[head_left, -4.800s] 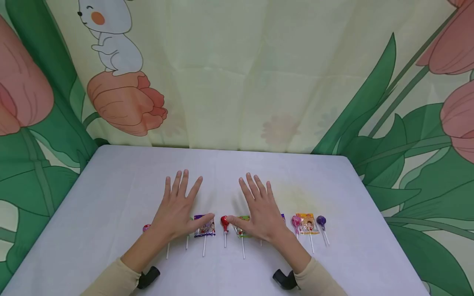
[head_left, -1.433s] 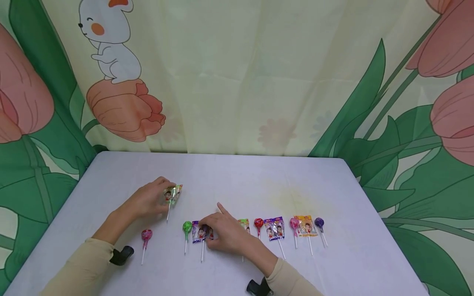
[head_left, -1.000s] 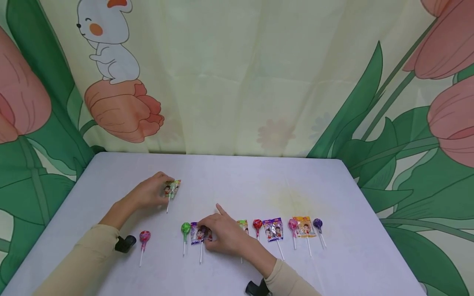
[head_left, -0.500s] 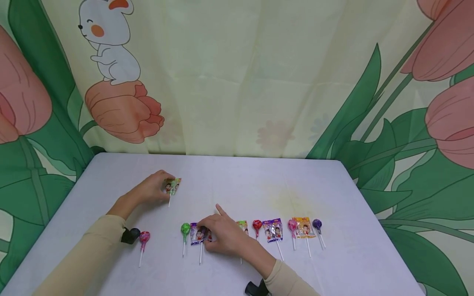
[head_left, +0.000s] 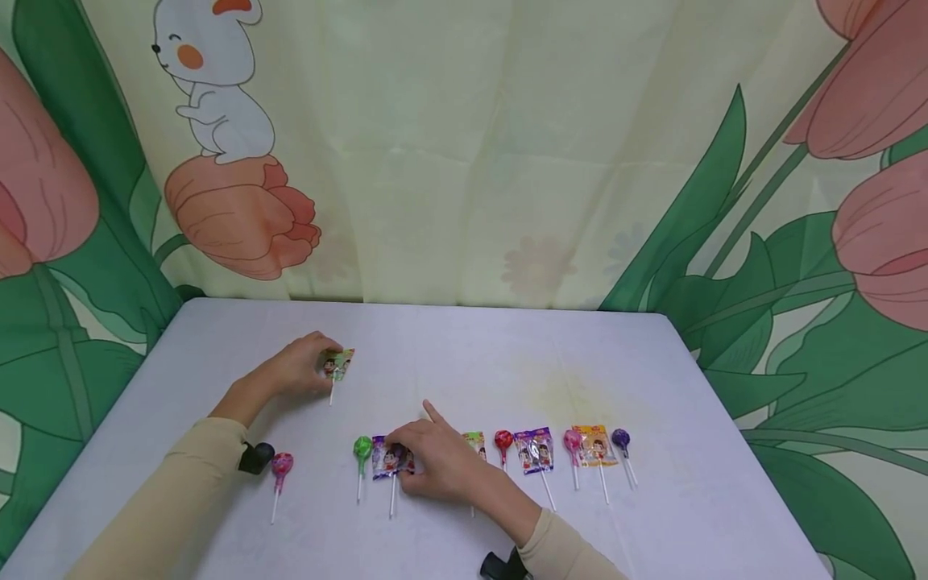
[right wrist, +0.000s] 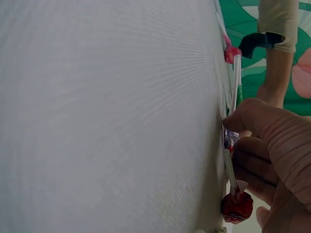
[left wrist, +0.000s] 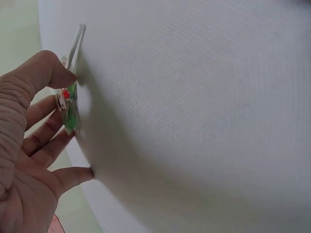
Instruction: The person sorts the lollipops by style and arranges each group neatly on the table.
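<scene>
My left hand (head_left: pixel 300 369) holds a flat lollipop (head_left: pixel 337 366) in a green-printed clear wrapper over the table's left rear area. In the left wrist view, thumb and fingers pinch this lollipop (left wrist: pixel 71 109) close to the white cloth, its stick toward the top. My right hand (head_left: pixel 442 461) is low over the row, pinching the right side of a purple-wrapped lollipop (head_left: pixel 384 459), which the fingers partly cover. Close to those fingers, the right wrist view has a round red lollipop (right wrist: pixel 236 206), hidden in the head view. Left of the purple one lies a round green lollipop (head_left: pixel 362 449).
A pink lollipop (head_left: pixel 282 465) lies alone at the left. Right of my hand run a green packet (head_left: pixel 476 442), partly covered, a red lollipop (head_left: pixel 503 440), a purple packet (head_left: pixel 537 451), a pink lollipop (head_left: pixel 573 441), an orange packet (head_left: pixel 598 445) and a dark purple lollipop (head_left: pixel 621 439).
First both hands were spread over the row. Later my left hand held the green-wrapped lollipop at the left rear and moved slightly farther back; my right hand reached the purple-wrapped one and stayed.
</scene>
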